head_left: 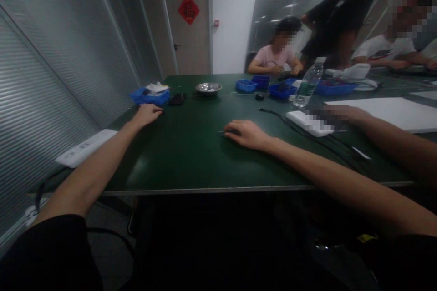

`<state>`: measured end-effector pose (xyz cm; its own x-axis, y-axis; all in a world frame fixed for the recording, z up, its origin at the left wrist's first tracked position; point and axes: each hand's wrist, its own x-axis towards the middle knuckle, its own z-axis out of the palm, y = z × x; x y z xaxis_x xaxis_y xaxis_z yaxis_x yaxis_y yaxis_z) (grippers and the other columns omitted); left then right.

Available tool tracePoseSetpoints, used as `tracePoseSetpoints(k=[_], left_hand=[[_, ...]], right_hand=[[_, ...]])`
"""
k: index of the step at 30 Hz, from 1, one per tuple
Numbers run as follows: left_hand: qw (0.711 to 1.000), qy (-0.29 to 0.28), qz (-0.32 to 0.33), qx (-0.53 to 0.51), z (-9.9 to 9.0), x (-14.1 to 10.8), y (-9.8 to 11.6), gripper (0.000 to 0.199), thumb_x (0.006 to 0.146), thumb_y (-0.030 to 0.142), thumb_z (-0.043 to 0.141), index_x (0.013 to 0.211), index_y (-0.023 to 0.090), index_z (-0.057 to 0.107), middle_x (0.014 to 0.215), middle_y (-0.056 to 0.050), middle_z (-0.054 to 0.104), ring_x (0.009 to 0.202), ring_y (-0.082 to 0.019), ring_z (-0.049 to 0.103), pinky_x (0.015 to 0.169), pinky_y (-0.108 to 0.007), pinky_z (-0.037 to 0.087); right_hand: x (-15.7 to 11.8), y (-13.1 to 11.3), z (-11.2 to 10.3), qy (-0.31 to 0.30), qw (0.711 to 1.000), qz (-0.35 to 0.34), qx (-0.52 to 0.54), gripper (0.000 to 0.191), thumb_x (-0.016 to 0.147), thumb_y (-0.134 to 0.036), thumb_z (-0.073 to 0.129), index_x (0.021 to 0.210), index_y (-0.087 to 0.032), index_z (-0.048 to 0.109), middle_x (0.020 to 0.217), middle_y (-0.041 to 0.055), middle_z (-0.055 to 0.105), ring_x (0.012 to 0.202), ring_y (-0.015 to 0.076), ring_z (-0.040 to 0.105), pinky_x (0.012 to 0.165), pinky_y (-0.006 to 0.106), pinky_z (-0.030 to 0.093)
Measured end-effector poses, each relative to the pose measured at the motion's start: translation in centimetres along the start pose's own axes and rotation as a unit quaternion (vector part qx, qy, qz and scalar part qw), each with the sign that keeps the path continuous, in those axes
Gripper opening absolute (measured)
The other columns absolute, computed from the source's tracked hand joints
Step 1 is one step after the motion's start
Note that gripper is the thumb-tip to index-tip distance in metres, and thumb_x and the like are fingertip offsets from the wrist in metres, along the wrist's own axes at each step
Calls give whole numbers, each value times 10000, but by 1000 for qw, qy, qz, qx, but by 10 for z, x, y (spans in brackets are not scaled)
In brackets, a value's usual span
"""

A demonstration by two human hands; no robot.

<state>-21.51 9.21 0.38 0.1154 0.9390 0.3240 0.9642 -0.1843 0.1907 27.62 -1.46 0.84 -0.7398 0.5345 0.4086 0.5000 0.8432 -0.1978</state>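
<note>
My left hand (pixel 147 115) is at the left of the green table (pixel 191 159), just in front of a blue plastic basket (pixel 150 96). Its fingers are pinched together at a small dark thing too small to name. Near the middle of the table rests my right hand (pixel 248 134), closed around a thin tool (pixel 221 132). The tool's slim, pale tip points left, and a dark part shows between the fingers; most of it is hidden by the hand. White crumpled material (pixel 157 87) lies in the basket.
Beyond my hands are a black phone (pixel 177 99), a steel bowl (pixel 209 89) and several blue trays (pixel 246 85). To the right stand a water bottle (pixel 309 82), a white box (pixel 300 120) and black cables (pixel 273 113); another person's arm (pixel 382 129) reaches in. A white power strip (pixel 87 148) lies left.
</note>
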Motion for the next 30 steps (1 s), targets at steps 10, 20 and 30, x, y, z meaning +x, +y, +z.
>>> tracePoseSetpoints(k=[10, 20, 30], left_hand=[[935, -146, 182, -267, 13, -19, 128, 355, 896, 469, 717, 1154, 246, 813, 1207, -69, 767, 1122, -243, 689, 1025, -379, 494], [864, -193, 288, -365, 22, -58, 209, 299, 898, 438, 769, 1067, 197, 820, 1015, -76, 750, 934, -202, 671, 843, -321, 493], [870, -161, 290, -365, 23, -65, 212, 321, 916, 438, 756, 1133, 212, 827, 937, -70, 718, 846, -186, 638, 740, -298, 455]], right_hand=[[-1, -7, -2, 8, 1000, -10, 2, 275, 1046, -399, 555, 1185, -196, 678, 1100, 86, 698, 848, 185, 633, 755, 309, 459], [-3, -13, -3, -11, 998, -45, 49, 233, 1029, -345, 562, 1156, -190, 680, 1048, 87, 676, 858, 193, 624, 778, 321, 481], [-2, -15, 1, -14, 998, -51, 28, 262, 1056, -360, 528, 1201, -184, 657, 1080, 90, 659, 887, 191, 629, 791, 311, 483]])
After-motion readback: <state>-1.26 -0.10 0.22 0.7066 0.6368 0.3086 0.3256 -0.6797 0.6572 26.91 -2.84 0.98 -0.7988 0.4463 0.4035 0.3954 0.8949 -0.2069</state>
